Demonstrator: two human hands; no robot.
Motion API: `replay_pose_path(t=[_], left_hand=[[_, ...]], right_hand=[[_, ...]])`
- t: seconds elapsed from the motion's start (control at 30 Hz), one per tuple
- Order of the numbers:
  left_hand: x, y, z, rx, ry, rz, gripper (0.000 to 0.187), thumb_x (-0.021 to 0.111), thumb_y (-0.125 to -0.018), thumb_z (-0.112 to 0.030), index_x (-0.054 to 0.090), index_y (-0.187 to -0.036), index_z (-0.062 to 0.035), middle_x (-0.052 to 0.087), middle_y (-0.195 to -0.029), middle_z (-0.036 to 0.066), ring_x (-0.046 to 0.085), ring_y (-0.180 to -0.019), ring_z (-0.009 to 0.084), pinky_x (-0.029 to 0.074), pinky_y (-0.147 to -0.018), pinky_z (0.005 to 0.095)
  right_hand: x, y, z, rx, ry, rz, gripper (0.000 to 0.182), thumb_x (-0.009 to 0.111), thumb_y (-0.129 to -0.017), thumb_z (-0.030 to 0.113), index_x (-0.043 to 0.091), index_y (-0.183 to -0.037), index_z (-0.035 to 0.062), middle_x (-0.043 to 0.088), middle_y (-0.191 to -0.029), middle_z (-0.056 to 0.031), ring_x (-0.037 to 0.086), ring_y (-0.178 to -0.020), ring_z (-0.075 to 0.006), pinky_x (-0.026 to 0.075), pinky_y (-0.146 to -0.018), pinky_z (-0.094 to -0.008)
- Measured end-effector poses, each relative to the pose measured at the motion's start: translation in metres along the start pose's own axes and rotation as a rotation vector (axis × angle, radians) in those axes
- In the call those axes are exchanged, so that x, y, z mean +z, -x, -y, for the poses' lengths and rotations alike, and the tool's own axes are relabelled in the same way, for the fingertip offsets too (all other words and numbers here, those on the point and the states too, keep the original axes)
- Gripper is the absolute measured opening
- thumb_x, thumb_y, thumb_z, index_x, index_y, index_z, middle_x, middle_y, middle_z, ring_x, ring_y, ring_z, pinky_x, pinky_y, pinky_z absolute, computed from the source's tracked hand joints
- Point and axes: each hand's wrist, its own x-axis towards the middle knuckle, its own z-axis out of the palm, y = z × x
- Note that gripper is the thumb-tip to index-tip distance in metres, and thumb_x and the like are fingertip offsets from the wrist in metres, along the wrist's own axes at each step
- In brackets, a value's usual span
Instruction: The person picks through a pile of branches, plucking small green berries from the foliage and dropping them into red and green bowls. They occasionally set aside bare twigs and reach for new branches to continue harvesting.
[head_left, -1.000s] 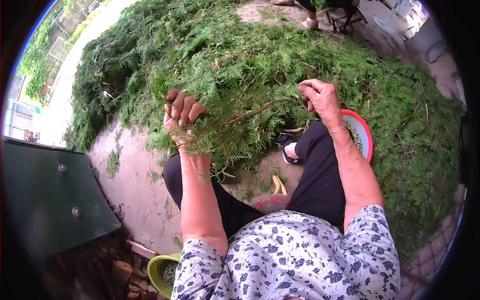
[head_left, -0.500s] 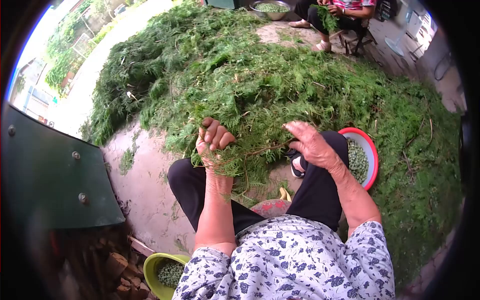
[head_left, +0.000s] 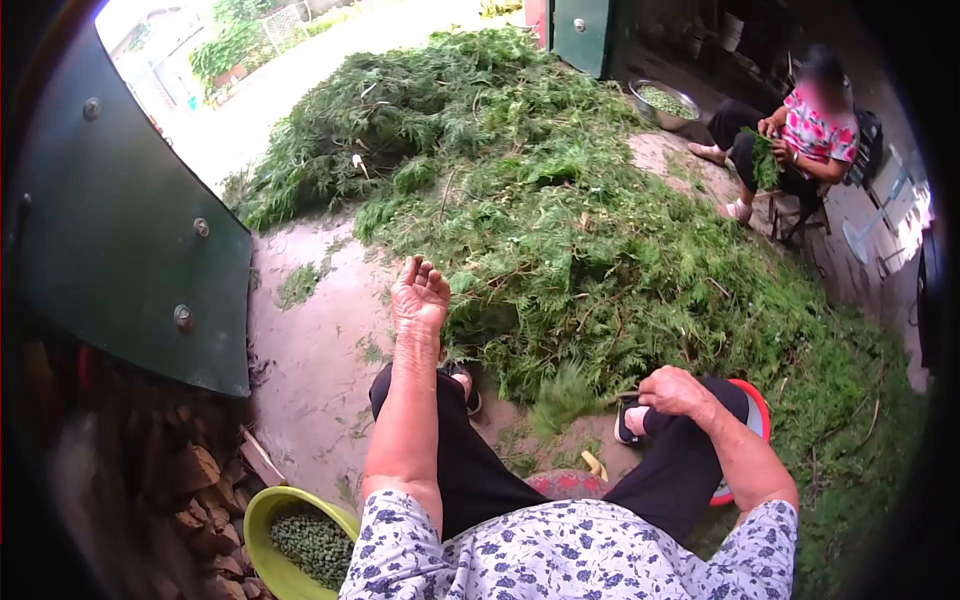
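My right hand (head_left: 682,391) is closed round the stem of a leafy green conifer sprig (head_left: 565,402). The sprig points left over the ground between my feet, its foliage smeared by motion. Raised above my left knee is my left hand (head_left: 420,296), palm up, fingers apart and slightly bent; I see nothing held in it. Beyond both hands spreads a large heap of cut conifer branches (head_left: 590,270). A red-rimmed basin (head_left: 763,410) sits beside my right knee, mostly hidden by the leg and arm.
A yellow-green bucket (head_left: 258,535) of small green cones or seeds stands at lower left, near split firewood (head_left: 205,475). A dark green metal panel (head_left: 140,250) rises on the left. At upper right, a seated person (head_left: 815,135) holds greenery near a metal bowl (head_left: 680,122).
My left hand has let go of the sprig and opened. My right hand, with the sprig, has moved down and right. The view has swung, showing more of the other person.
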Motion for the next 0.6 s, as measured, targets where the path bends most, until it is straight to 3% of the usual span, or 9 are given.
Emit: replay_pose_path(t=[0.07, 0.2, 0.27, 0.3, 0.33, 0.4, 0.47, 0.53, 0.6], left_hand=[[-0.019, -0.01, -0.013, 0.027, -0.008, -0.071, 0.011, 0.056, -0.085, -0.025, 0.054, -0.088, -0.0145, 0.054, -0.068, -0.003, 0.051, -0.054, 0.0127, 0.042, -0.048, 0.0273], [-0.037, -0.008, -0.035, 0.188, -0.014, -0.318, 0.016, 0.06, -0.082, -0.028, 0.053, -0.076, -0.0142, 0.052, -0.063, -0.003, 0.048, -0.049, 0.0103, 0.041, -0.044, 0.0245], [-0.035, -0.007, -0.043, 0.305, -0.052, -0.302, 0.018, 0.062, -0.081, -0.026, 0.052, -0.073, -0.0134, 0.05, -0.06, -0.003, 0.047, -0.048, 0.0101, 0.04, -0.043, 0.0243], [-0.041, -0.01, -0.049, 0.319, -0.035, -0.281, 0.019, 0.062, -0.08, -0.025, 0.051, -0.071, -0.0134, 0.049, -0.059, -0.003, 0.047, -0.047, 0.0101, 0.04, -0.043, 0.0245], [-0.037, -0.004, -0.053, 0.346, -0.027, -0.302, 0.019, 0.062, -0.08, -0.024, 0.05, -0.069, -0.0139, 0.05, -0.059, -0.003, 0.048, -0.048, 0.01, 0.04, -0.042, 0.0242], [-0.041, -0.005, -0.062, 0.326, -0.031, -0.326, 0.02, 0.06, -0.081, -0.026, 0.05, -0.07, -0.014, 0.05, -0.059, -0.004, 0.048, -0.048, 0.0103, 0.041, -0.043, 0.0259], [-0.046, -0.008, -0.068, 0.33, -0.023, -0.289, 0.019, 0.06, -0.082, -0.027, 0.051, -0.072, -0.014, 0.05, -0.061, -0.004, 0.048, -0.05, 0.0101, 0.04, -0.044, 0.0259], [-0.042, -0.006, -0.073, 0.332, -0.026, -0.235, 0.017, 0.059, -0.083, -0.026, 0.051, -0.074, -0.0136, 0.05, -0.062, -0.004, 0.047, -0.051, 0.0096, 0.039, -0.046, 0.0251], [-0.033, -0.004, -0.073, 0.345, -0.065, -0.21, 0.015, 0.059, -0.084, -0.025, 0.051, -0.077, -0.0131, 0.05, -0.063, -0.004, 0.046, -0.051, 0.0096, 0.038, -0.048, 0.0249]], right_hand=[[0.005, -0.021, 0.013, 0.024, 0.253, 0.234, 0.02, 0.061, -0.068, 0.024, 0.065, -0.078, 0.0078, 0.062, -0.078, -0.0151, 0.06, -0.077, -0.032, 0.048, -0.066, -0.0405], [-0.004, -0.077, 0.042, -0.019, 0.404, 0.409, 0.019, 0.06, -0.063, 0.019, 0.067, -0.075, 0.007, 0.064, -0.08, -0.0134, 0.062, -0.077, -0.0288, 0.051, -0.067, -0.0372], [-0.062, -0.125, 0.07, -0.031, 0.32, 0.053, 0.012, 0.057, -0.066, 0.012, 0.066, -0.073, 0.0076, 0.064, -0.077, -0.0125, 0.063, -0.071, -0.0256, 0.052, -0.067, -0.0367], [-0.079, -0.183, 0.036, -0.535, 0.467, -0.374, 0.017, 0.051, -0.073, 0.011, 0.065, -0.081, 0.0073, 0.062, -0.075, -0.0108, 0.06, -0.065, -0.0229, 0.051, -0.063, -0.0339], [-0.139, -0.177, 0.085, -0.216, -0.348, -0.542, 0.019, 0.05, -0.077, 0.01, 0.064, -0.089, 0.0057, 0.06, -0.073, -0.0104, 0.057, -0.063, -0.0192, 0.049, -0.059, -0.0289], [-0.207, -0.183, 0.137, -0.287, -0.858, -0.823, 0.038, 0.059, -0.08, 0.013, 0.051, -0.115, 0.0017, 0.06, -0.094, -0.0101, 0.06, -0.078, -0.0151, 0.05, -0.075, -0.0251], [-0.229, -0.196, 0.144, -0.562, -1.003, -0.919, 0.034, 0.054, -0.085, 0.007, 0.049, -0.118, 0.0009, 0.06, -0.101, -0.0111, 0.062, -0.084, -0.0171, 0.05, -0.08, -0.0281], [-0.215, -0.204, 0.141, -0.557, -0.938, -0.884, 0.029, 0.054, -0.085, 0.009, 0.053, -0.113, 0.0004, 0.062, -0.097, -0.0113, 0.063, -0.08, -0.0165, 0.052, -0.077, -0.0272], [-0.182, -0.206, 0.128, -0.368, -0.847, -0.725, 0.023, 0.054, -0.085, 0.008, 0.058, -0.107, 0.0023, 0.064, -0.09, -0.011, 0.064, -0.075, -0.0147, 0.055, -0.066, -0.0251]])
